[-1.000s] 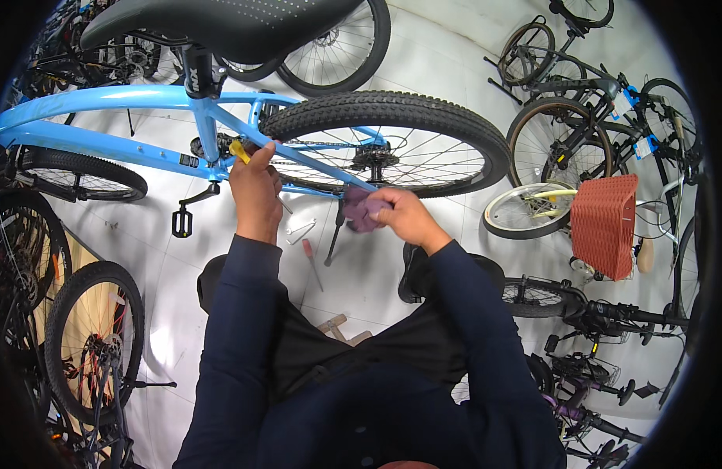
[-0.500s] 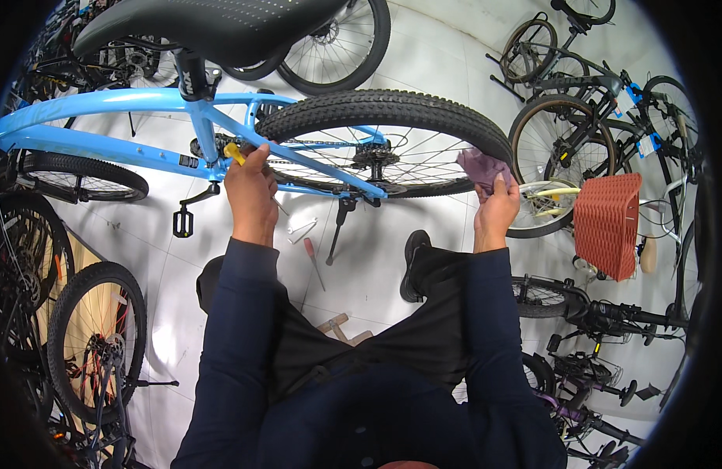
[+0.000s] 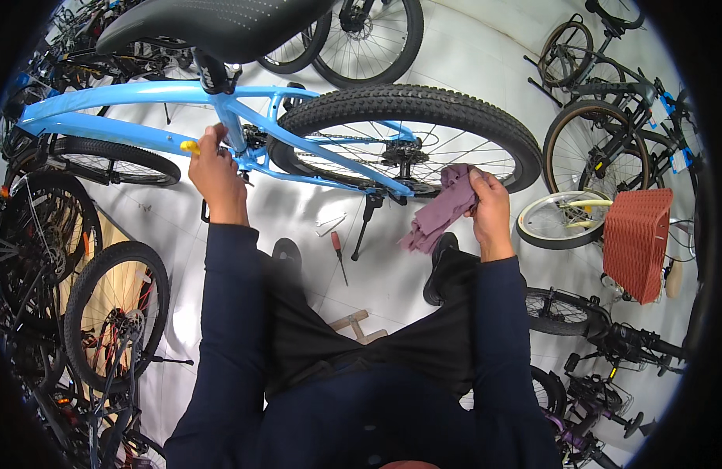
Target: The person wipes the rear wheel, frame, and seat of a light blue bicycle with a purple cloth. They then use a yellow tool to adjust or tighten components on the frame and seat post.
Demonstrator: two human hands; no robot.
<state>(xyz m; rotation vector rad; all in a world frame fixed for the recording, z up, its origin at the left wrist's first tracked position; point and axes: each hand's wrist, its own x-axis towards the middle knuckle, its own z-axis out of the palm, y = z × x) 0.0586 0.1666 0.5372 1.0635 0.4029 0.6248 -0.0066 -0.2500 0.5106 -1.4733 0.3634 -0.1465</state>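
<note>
The light blue bicycle (image 3: 142, 141) stands across the view before me, its knobby rear wheel (image 3: 423, 100) at the right. My left hand (image 3: 218, 184) is closed round a yellow-handled screwdriver (image 3: 190, 147), in front of the frame near the cranks; most of the tool is hidden by the fingers. My right hand (image 3: 490, 205) pinches a mauve cloth (image 3: 440, 213) at one end, by the lower edge of the rear wheel. The cloth's loose end hangs out to the left, below the rear axle. The kickstand (image 3: 366, 223) points down toward the floor.
On the floor lie a red-handled screwdriver (image 3: 336, 244) and a wrench (image 3: 329, 225). A small wooden stool (image 3: 357, 324) shows between my legs. Other bicycles crowd both sides; one at the right carries a reddish-brown woven basket (image 3: 636, 246). A black saddle (image 3: 220, 27) overhangs the top.
My right hand has drawn the cloth away from the tyre, and the cloth now hangs stretched leftward. My left hand has moved left with the yellow screwdriver. The whole view has shifted slightly.
</note>
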